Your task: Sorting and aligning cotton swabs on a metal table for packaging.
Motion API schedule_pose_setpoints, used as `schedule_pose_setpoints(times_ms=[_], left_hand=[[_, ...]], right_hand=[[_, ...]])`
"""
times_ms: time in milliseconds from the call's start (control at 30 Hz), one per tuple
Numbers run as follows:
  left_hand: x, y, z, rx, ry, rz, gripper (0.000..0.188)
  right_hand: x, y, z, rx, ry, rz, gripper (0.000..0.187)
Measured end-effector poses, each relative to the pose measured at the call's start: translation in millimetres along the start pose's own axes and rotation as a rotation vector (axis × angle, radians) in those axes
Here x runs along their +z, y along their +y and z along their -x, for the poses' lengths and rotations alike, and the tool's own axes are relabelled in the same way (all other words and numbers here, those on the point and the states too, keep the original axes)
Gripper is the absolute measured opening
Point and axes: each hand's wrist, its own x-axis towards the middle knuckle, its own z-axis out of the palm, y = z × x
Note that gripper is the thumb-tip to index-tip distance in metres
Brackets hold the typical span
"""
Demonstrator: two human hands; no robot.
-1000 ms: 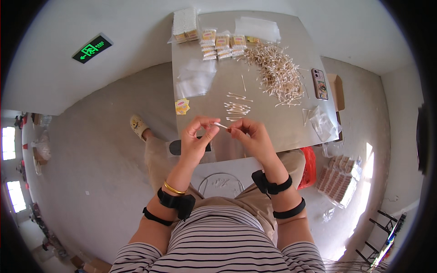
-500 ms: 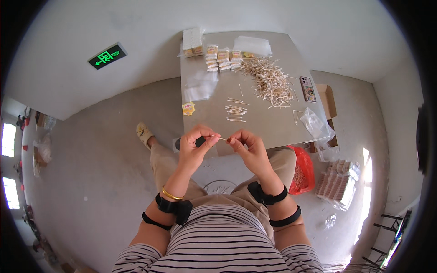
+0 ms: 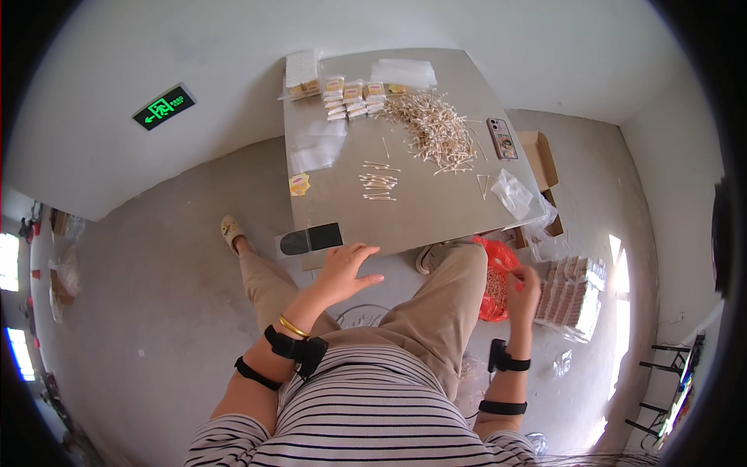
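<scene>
My left hand [image 3: 348,274] is empty, thumb and fingers spread, just off the front edge of the table. Over the red plastic bag [image 3: 492,309] on the floor, my right hand [image 3: 524,294] has its fingers curled together; anything between them is too small to make out. Many loose cotton swabs fill that bag. On the metal table [image 3: 420,214], a short column of cotton swabs [image 3: 379,182] lies in front of a large heap of cotton swabs [image 3: 440,132].
Small packs [image 3: 354,95] are stacked at the back left, near clear plastic sheets [image 3: 319,145] and yellow labels [image 3: 299,184]. A phone [image 3: 501,138] and a crumpled clear bag [image 3: 513,194] lie at the right. Bundled packs [image 3: 572,298] stand on the floor.
My hands have parted from holding a cotton swab between them. The right one has swung right and down to the red bag; the left has opened. The view has shifted slightly right.
</scene>
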Motion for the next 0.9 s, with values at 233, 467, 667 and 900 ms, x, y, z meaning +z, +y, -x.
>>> schedule_pose_setpoints(times_ms=[233, 467, 667, 900], left_hand=[[0, -28, -47, -0.051, -0.054, -0.007, 0.05], [11, -93, -119, -0.229, 0.076, 0.114, 0.04], [28, -159, -190, -0.124, 0.35, -0.003, 0.034], [40, -171, -225, -0.198, 0.33, -0.156, 0.023]], right_hand=[[21, 12, -19, 0.028, 0.006, 0.159, 0.023], [161, -72, -89, -0.117, -0.305, -0.17, 0.019], [268, -82, -146, -0.119, -0.419, -0.284, 0.019], [316, -77, -158, -0.142, -0.383, -0.146, 0.022]])
